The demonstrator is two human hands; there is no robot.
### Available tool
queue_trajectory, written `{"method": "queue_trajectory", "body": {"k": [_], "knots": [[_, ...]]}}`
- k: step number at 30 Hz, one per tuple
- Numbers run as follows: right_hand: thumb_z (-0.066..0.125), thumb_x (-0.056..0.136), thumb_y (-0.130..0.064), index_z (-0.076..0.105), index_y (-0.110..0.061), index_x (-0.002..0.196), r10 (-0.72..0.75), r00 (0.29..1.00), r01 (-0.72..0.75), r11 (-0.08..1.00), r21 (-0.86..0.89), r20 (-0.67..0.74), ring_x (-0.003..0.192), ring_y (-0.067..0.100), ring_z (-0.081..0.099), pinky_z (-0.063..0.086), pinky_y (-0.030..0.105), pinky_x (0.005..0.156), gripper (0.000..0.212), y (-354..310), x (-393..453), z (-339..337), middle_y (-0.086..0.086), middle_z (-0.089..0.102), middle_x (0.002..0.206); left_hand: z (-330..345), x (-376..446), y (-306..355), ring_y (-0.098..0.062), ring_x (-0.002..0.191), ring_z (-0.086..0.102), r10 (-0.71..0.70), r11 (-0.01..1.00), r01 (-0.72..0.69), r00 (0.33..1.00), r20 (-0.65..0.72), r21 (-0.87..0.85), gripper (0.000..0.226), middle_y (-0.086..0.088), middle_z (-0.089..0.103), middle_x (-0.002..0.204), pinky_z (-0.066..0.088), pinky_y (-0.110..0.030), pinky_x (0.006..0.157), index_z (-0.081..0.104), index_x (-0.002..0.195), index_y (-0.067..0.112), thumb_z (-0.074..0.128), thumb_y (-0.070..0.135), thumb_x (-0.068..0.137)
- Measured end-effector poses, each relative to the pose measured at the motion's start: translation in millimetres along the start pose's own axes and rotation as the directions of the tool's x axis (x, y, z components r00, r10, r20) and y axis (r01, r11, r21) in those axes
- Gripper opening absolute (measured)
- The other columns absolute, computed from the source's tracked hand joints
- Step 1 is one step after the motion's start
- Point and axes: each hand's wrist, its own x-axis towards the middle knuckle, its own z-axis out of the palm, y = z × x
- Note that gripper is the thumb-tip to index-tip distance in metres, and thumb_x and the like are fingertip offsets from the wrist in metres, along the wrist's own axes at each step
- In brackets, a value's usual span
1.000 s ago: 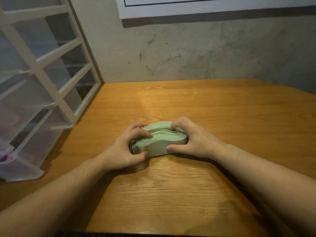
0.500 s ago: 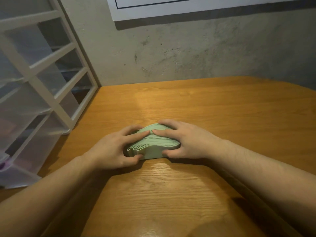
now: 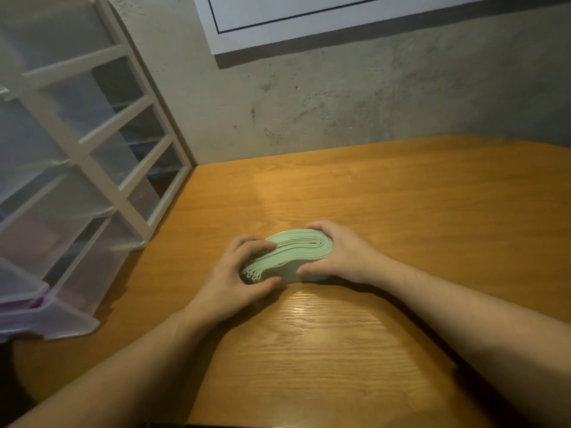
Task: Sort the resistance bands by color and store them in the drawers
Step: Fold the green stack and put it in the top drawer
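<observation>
We work at a wooden table with an orange-brown grain top (image 3: 401, 211) that meets a rough grey plaster wall (image 3: 340, 97) along its far edge. A white board with a thin dark border line (image 3: 309, 17) hangs on that wall. At the table's left edge stands a white-framed drawer unit with translucent plastic drawers (image 3: 77, 168), reaching back to the far-left corner; its lowest drawers stick out toward us, and something pinkish-purple shows in one, too blurred for us to tell what. Well in from the table's edges, toward the middle, a folded bundle of pale green resistance bands (image 3: 290, 254) rests on the wood. Our left hand (image 3: 234, 279) clasps its near-left end, fingers curled over the top and thumb underneath at the front. Our right hand (image 3: 340, 254) grasps the right end the same way.
</observation>
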Motion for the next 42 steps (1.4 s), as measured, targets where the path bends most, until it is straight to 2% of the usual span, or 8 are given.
{"method": "queue_trajectory", "body": {"k": [7, 13, 16, 20, 28, 36, 39, 42], "knots": [[0.095, 0.061, -0.041, 0.054, -0.032, 0.131, -0.014, 1.0, 0.014, 0.995, 0.094, 0.006, 0.104, -0.005, 0.06, 0.051, 0.02, 0.094, 0.081, -4, 4, -3, -0.019, 0.063, 0.113, -15, 10, 12, 0.007, 0.11, 0.057, -0.21, 0.972, 0.213, 0.977, 0.046, -0.103, 0.076, 0.011, 0.055, 0.128, 0.051, -0.012, 0.086, 0.049, 0.135, 0.033, 0.088, 0.041, 0.069], [0.093, 0.064, -0.037, 0.048, -0.044, 0.127, -0.043, 0.997, 0.015, 0.926, 0.377, 0.067, 0.099, 0.016, 0.071, 0.061, 0.035, 0.08, 0.078, -33, 11, 3, 0.002, 0.068, 0.114, -51, -6, 24, -0.001, 0.11, 0.058, -0.292, 0.956, 0.293, 0.956, 0.037, -0.006, 0.072, 0.012, 0.056, 0.125, 0.056, -0.028, 0.092, 0.052, 0.135, 0.042, 0.083, 0.054, 0.071], [0.084, 0.07, -0.045, 0.045, -0.04, 0.133, -0.08, 0.994, 0.043, 0.92, 0.389, 0.079, 0.095, 0.015, 0.068, 0.056, 0.022, 0.069, 0.074, -69, 17, 9, 0.004, 0.064, 0.115, -82, -20, 42, -0.01, 0.108, 0.061, -0.338, 0.941, 0.338, 0.94, 0.033, -0.005, 0.084, 0.011, 0.054, 0.123, 0.059, -0.031, 0.086, 0.047, 0.143, 0.042, 0.077, 0.063, 0.068], [0.08, 0.071, -0.058, 0.047, -0.039, 0.131, -0.159, 0.982, 0.102, 0.901, 0.422, 0.101, 0.093, 0.017, 0.067, 0.056, 0.024, 0.066, 0.071, -130, 32, 20, 0.006, 0.061, 0.114, -139, -36, 66, -0.013, 0.106, 0.065, -0.404, 0.914, 0.404, 0.915, -0.008, -0.048, 0.071, 0.008, 0.057, 0.127, 0.059, -0.037, 0.091, 0.048, 0.144, 0.04, 0.079, 0.046, 0.08], [0.077, 0.069, -0.059, 0.058, -0.026, 0.111, -0.304, 0.949, 0.245, 0.878, 0.412, 0.083, 0.092, 0.02, 0.068, 0.063, 0.037, 0.069, 0.056, -258, 52, 34, 0.007, 0.065, 0.105, -254, -79, 102, -0.017, 0.103, 0.069, -0.331, 0.94, 0.311, 0.93, -0.161, -0.138, 0.056, 0.003, 0.066, 0.117, 0.061, -0.036, 0.085, 0.06, 0.123, 0.048, 0.085, 0.042, 0.074], [0.062, 0.083, -0.063, 0.052, -0.033, 0.114, -0.407, 0.895, 0.326, 0.877, 0.354, 0.184, 0.097, 0.018, 0.062, 0.058, 0.029, 0.07, 0.044, -372, 90, 38, 0.001, 0.06, 0.109, -362, -95, 115, -0.02, 0.104, 0.07, -0.224, 0.973, 0.19, 0.91, -0.35, -0.129, 0.047, 0.004, 0.073, 0.106, 0.06, -0.036, 0.087, 0.065, 0.118, 0.038, 0.079, 0.032, 0.073], [0.036, 0.099, -0.063, 0.057, -0.025, 0.12, -0.378, 0.918, 0.296, 0.856, 0.424, 0.121, 0.092, 0.008, 0.064, 0.055, 0.03, 0.081, 0.048, -405, 109, 39, -0.008, 0.066, 0.108, -393, -97, 115, -0.02, 0.103, 0.07, -0.19, 0.982, 0.164, 0.894, -0.405, -0.098, 0.052, 0.006, 0.073, 0.103, 0.06, -0.031, 0.084, 0.064, 0.118, 0.037, 0.079, 0.035, 0.068], [0.04, 0.102, -0.056, 0.058, -0.023, 0.128, -0.383, 0.924, 0.375, 0.89, 0.261, -0.022, 0.094, 0.013, 0.06, 0.049, 0.03, 0.079, 0.045, -429, 137, 44, -0.006, 0.063, 0.111, -420, -99, 110, -0.018, 0.101, 0.069, -0.182, 0.983, 0.162, 0.875, -0.448, -0.084, 0.055, 0.006, 0.071, 0.104, 0.061, -0.031, 0.082, 0.064, 0.118, 0.039, 0.088, 0.04, 0.068]]}}
